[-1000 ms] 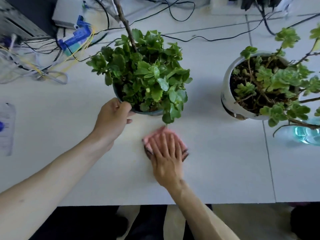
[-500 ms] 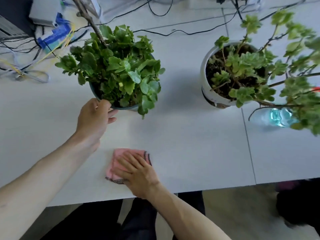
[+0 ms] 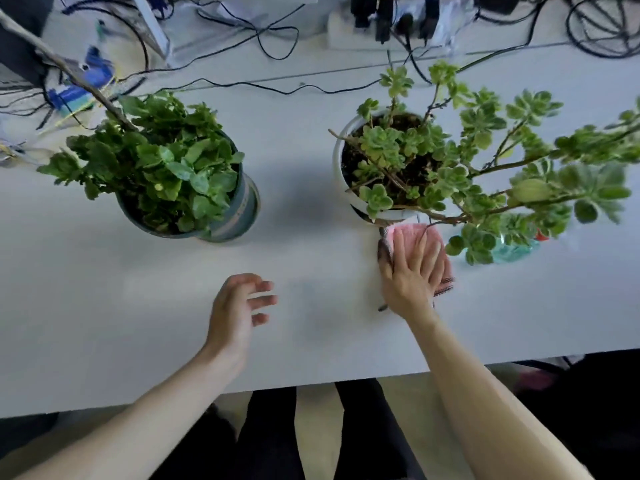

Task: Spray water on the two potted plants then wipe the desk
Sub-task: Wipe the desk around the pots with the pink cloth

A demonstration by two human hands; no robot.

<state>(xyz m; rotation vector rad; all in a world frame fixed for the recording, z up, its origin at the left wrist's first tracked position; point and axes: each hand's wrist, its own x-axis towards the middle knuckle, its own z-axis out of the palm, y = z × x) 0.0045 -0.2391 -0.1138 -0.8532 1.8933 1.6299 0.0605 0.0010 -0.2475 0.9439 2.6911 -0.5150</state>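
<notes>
Two potted plants stand on the white desk [image 3: 104,306]. The leafy plant in the green pot [image 3: 242,209] is at the left; the branching succulent in the white pot [image 3: 337,157] is at the right. My right hand [image 3: 412,271] lies flat on a pink cloth [image 3: 410,232] pressed to the desk just in front of the white pot. My left hand [image 3: 239,306] hovers over the desk's middle with fingers apart and nothing in it. A teal spray bottle [image 3: 512,249] lies partly hidden under the succulent's branches.
Black cables [image 3: 242,84] and a power strip [image 3: 391,19] cross the back of the desk. Blue and yellow clutter [image 3: 79,88] sits at the back left. The desk's front edge [image 3: 311,384] runs just below my wrists. Succulent branches [image 3: 554,157] overhang the right side.
My left hand has let go of the green pot and drawn back to the desk's middle. My right hand has slid the cloth rightward to the front of the white pot.
</notes>
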